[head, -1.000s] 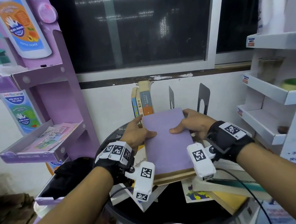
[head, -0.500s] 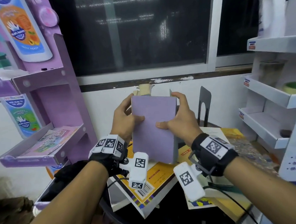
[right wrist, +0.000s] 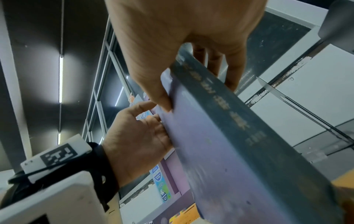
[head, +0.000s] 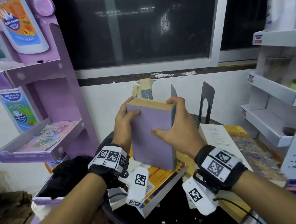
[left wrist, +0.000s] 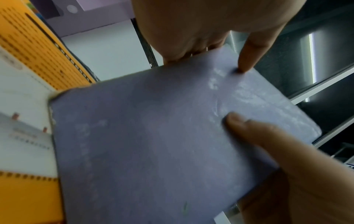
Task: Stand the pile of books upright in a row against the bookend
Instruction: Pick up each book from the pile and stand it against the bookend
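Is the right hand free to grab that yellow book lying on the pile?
Probably not yet: the right hand and left hand both grip the purple book, which is upright over the yellow book.

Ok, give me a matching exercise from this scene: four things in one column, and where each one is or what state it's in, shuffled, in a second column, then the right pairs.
Things
1. purple book
2. yellow book
3. black bookend
4. black glove

Place or state
A. lying flat on the pile on the table
B. standing at the back right of the round table
C. held nearly upright between the left hand and the right hand
D. lying off to the left, below the purple shelf unit

Pairs: 1-C, 2-A, 3-B, 4-D
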